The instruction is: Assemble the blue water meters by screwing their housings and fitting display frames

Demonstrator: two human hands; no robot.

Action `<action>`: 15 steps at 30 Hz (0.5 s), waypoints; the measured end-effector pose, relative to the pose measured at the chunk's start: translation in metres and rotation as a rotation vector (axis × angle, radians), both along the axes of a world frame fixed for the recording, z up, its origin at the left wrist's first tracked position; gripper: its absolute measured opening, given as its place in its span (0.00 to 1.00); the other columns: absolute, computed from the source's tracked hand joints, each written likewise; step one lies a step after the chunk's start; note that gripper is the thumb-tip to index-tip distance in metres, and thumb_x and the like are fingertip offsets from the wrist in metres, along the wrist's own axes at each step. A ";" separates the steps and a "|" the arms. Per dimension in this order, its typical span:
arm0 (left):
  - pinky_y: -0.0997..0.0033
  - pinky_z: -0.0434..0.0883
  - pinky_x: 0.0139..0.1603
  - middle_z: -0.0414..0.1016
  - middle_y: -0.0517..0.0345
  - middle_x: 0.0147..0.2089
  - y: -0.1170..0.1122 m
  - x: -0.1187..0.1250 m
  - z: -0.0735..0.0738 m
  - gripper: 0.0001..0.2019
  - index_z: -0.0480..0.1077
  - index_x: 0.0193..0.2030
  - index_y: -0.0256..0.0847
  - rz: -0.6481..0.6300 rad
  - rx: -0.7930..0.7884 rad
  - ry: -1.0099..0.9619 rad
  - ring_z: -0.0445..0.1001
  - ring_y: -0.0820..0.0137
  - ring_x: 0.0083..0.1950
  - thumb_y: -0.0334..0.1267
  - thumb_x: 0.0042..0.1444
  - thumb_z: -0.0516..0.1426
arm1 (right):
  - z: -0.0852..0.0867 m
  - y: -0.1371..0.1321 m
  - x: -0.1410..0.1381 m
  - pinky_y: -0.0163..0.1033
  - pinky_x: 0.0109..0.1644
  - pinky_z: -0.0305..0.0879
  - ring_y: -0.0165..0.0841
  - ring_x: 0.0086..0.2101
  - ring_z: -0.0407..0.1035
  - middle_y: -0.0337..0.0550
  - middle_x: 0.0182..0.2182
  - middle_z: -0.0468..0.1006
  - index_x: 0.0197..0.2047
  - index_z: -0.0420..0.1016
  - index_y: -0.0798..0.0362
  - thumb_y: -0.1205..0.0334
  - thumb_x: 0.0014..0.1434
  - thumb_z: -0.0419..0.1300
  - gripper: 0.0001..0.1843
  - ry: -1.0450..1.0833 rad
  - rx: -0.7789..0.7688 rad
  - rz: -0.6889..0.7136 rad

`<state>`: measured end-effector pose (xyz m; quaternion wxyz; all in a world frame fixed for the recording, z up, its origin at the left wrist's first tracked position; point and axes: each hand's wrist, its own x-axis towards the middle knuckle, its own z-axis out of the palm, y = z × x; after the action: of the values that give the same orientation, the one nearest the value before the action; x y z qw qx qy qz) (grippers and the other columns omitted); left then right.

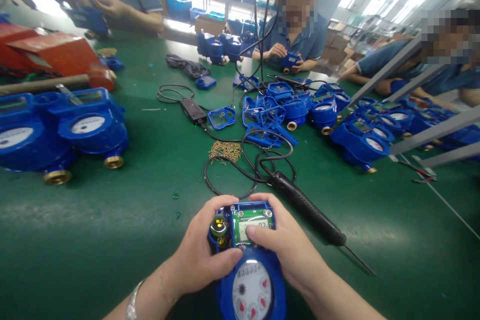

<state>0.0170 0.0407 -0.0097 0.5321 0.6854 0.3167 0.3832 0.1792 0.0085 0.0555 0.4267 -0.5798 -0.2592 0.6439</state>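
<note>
A blue water meter [250, 280] with a white dial and an open top section showing a green circuit board and small display lies on the green table right in front of me. My left hand [202, 247] wraps round its left side, thumb across the body below a round battery. My right hand [287, 242] grips the right side, with one finger pressing on the display. A black electric screwdriver [307, 208] lies just right of my hands, its bit pointing to the lower right.
A pile of small brass screws [225, 150] and coiled black cables [240, 170] lie beyond the meter. Blue meters stand at left [88, 127] and in a heap at right [322, 110]. Loose blue covers [222, 117] lie mid-table. Three other people sit across the table.
</note>
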 end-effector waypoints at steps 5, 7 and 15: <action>0.60 0.63 0.56 0.64 0.50 0.56 0.000 -0.002 0.002 0.26 0.56 0.55 0.45 -0.010 0.021 0.022 0.65 0.59 0.57 0.40 0.51 0.59 | 0.000 -0.001 -0.007 0.37 0.36 0.64 0.34 0.33 0.68 0.40 0.33 0.73 0.46 0.60 0.53 0.65 0.42 0.64 0.27 -0.031 0.008 -0.046; 0.60 0.64 0.56 0.64 0.50 0.56 0.002 -0.002 0.002 0.26 0.56 0.56 0.45 -0.016 0.036 0.023 0.65 0.59 0.56 0.41 0.51 0.59 | 0.000 0.000 -0.008 0.37 0.36 0.64 0.33 0.32 0.68 0.39 0.32 0.73 0.45 0.61 0.53 0.65 0.41 0.64 0.27 -0.060 0.017 -0.065; 0.63 0.65 0.52 0.64 0.56 0.55 0.005 0.001 0.002 0.26 0.56 0.55 0.50 -0.024 0.031 0.018 0.67 0.63 0.54 0.39 0.49 0.60 | -0.003 0.001 0.004 0.40 0.40 0.64 0.37 0.36 0.69 0.43 0.37 0.74 0.48 0.60 0.54 0.70 0.37 0.65 0.33 0.103 0.017 0.018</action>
<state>0.0180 0.0453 -0.0079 0.5232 0.7007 0.3072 0.3755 0.1835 0.0097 0.0522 0.4386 -0.5397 -0.2475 0.6746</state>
